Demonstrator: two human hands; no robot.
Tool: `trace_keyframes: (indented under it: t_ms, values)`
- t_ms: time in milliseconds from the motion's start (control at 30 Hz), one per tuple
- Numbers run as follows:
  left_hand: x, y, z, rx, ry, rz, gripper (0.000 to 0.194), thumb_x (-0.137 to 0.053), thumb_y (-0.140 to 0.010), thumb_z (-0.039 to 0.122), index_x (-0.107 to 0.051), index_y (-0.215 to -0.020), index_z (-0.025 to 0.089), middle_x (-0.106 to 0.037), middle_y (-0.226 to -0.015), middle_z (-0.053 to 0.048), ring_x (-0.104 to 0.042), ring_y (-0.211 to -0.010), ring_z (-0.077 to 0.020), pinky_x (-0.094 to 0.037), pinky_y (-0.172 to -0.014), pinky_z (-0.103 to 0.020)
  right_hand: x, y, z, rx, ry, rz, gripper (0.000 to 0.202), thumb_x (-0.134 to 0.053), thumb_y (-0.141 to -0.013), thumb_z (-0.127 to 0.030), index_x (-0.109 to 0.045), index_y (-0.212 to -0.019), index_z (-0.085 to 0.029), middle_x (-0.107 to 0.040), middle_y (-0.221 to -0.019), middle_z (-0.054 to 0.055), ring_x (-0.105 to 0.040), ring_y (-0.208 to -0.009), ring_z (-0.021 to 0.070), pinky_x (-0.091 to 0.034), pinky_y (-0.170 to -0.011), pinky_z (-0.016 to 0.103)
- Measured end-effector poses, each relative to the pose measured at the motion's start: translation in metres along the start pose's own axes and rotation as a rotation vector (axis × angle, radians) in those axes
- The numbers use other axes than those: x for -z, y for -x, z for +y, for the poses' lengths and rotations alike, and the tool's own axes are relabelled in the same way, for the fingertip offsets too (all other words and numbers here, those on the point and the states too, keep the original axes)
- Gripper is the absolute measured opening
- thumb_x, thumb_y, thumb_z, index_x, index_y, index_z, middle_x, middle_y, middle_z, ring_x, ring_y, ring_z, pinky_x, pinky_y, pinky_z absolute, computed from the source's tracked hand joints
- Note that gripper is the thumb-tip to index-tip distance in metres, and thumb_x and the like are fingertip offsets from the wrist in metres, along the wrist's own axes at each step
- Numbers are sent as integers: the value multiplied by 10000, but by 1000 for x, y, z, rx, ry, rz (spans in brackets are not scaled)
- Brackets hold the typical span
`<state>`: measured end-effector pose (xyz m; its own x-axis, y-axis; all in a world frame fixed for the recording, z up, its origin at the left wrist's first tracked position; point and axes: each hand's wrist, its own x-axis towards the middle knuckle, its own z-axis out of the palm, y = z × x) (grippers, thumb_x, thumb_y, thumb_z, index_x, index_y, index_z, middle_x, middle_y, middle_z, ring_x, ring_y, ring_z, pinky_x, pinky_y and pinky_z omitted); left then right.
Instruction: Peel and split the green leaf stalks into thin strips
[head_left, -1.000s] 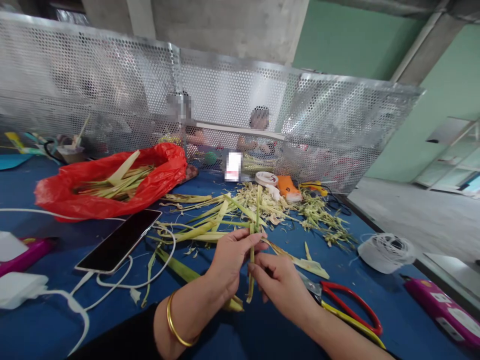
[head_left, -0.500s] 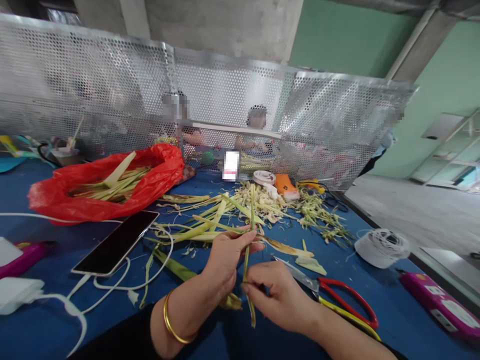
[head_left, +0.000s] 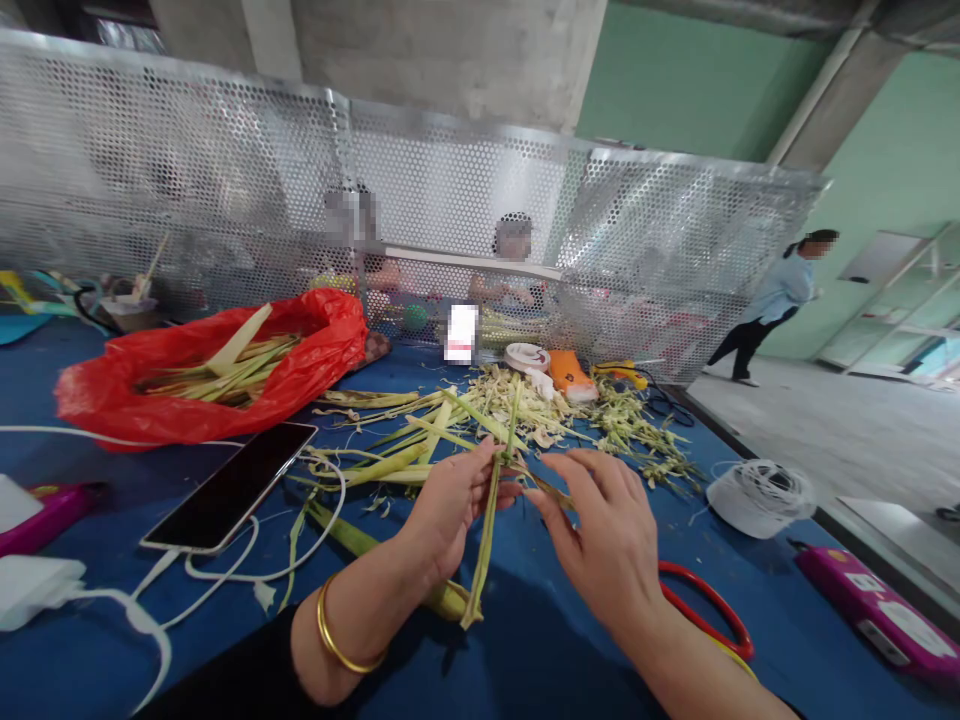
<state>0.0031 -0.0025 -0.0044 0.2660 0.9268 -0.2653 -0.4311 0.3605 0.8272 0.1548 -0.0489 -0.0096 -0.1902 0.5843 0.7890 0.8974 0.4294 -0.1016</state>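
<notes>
My left hand (head_left: pixel 450 505) pinches long green plant-leaf strips (head_left: pixel 486 540) where they cross, above the table. One end hangs down toward me and another points up and away. Just to the right is my right hand (head_left: pixel 609 530), fingers and thumb apart, with nothing visibly held. A brownish strip runs behind its fingers; whether they touch it I cannot tell. Partly under my right forearm lie scissors (head_left: pixel 712 605) with red and yellow handles, their blades hidden. A broad green leaf (head_left: pixel 352 538) lies under my left forearm.
Shredded plant trimmings (head_left: pixel 517 400) heap beyond my hands. At left are a red plastic bag (head_left: pixel 112 390) of strips, a phone (head_left: pixel 232 490) and white cables. White twine (head_left: pixel 761 497) and a purple device (head_left: pixel 874 605) lie right. A perforated metal screen (head_left: pixel 450 160) stands behind; people are beyond it.
My right hand has let go of the strip's lower end, moved up and right, and opened. The lower end has swung left. A walking person has come into fuller view at right.
</notes>
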Motion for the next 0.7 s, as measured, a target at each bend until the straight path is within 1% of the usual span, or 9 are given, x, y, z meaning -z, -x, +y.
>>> trace_keyframes:
  t_ms: [67, 133, 200, 267, 333, 433, 500, 600, 700]
  values:
    - [-1, 1, -1, 6, -42, -12, 322, -642, -778, 412, -681, -876, 107, -720, -836, -101, -663, -663, -137, -511, -599, -216, -5, -4, 5, -42, 37, -157, 211, -507, -907, -346, -589, -999, -175, -643, -893, 98, -579, -846, 232, -380, -825, 373]
    - [-1, 0, -3, -22, -95, 8, 263, -724, -701, 334, -684, -841, 114, -711, -793, -74, -644, -630, -117, -467, -529, -182, -10, -4, 6, -35, 5, -301, 185, -456, -935, -315, -578, -910, -179, -647, -787, 56, -586, -742, 194, -359, -841, 367]
    - [-2, -1, -6, -69, -165, 47, 226, -768, -629, 237, -687, -799, 113, -689, -717, -42, -604, -559, -92, -418, -464, -164, -14, -1, 4, -14, -9, -368, 226, -408, -952, -259, -552, -797, -181, -624, -691, 25, -562, -647, 160, -346, -817, 342]
    - [-2, -3, -9, -128, -239, 82, 211, -763, -619, 216, -689, -782, 103, -664, -647, -25, -563, -501, -81, -397, -434, -167, -13, 1, 1, 5, -10, -378, 272, -374, -952, -210, -520, -725, -179, -596, -641, 15, -529, -595, 143, -333, -751, 312]
    - [-2, -3, -11, -188, -292, 103, 202, -747, -637, 235, -689, -775, 100, -649, -595, -18, -551, -473, -88, -406, -433, -180, -11, 2, -2, 18, -27, -369, 286, -355, -944, -168, -502, -698, -178, -577, -626, 12, -505, -577, 135, -311, -702, 296]
    - [-3, -3, -12, -228, -314, 128, 171, -728, -657, 247, -690, -737, 101, -604, -491, 2, -529, -430, -91, -426, -446, -194, -6, 1, -4, 44, -68, -373, 278, -357, -930, -140, -495, -691, -176, -566, -629, 10, -485, -578, 132, -293, -692, 291]
    - [-2, -4, -13, -224, -298, 131, 158, -722, -663, 238, -692, -730, 98, -588, -469, 9, -514, -414, -85, -427, -444, -193, -6, 1, -5, 61, -79, -377, 276, -359, -926, -136, -498, -690, -175, -559, -623, 9, -476, -577, 132, -290, -694, 292]
    - [1, -6, -13, -196, -232, 111, 157, -734, -654, 230, -687, -731, 101, -616, -533, -1, -522, -428, -83, -422, -423, -190, -6, 1, -4, 56, -105, -384, 279, -360, -929, -146, -509, -694, -173, -565, -625, 12, -478, -576, 132, -294, -691, 291]
    - [4, -9, -10, -85, -180, 69, 147, -745, -653, 226, -665, -681, 105, -647, -603, -25, -536, -448, -79, -406, -399, -176, -6, 0, 0, 18, -148, -413, 276, -367, -932, -170, -528, -708, -172, -580, -641, 14, -489, -587, 132, -307, -694, 292]
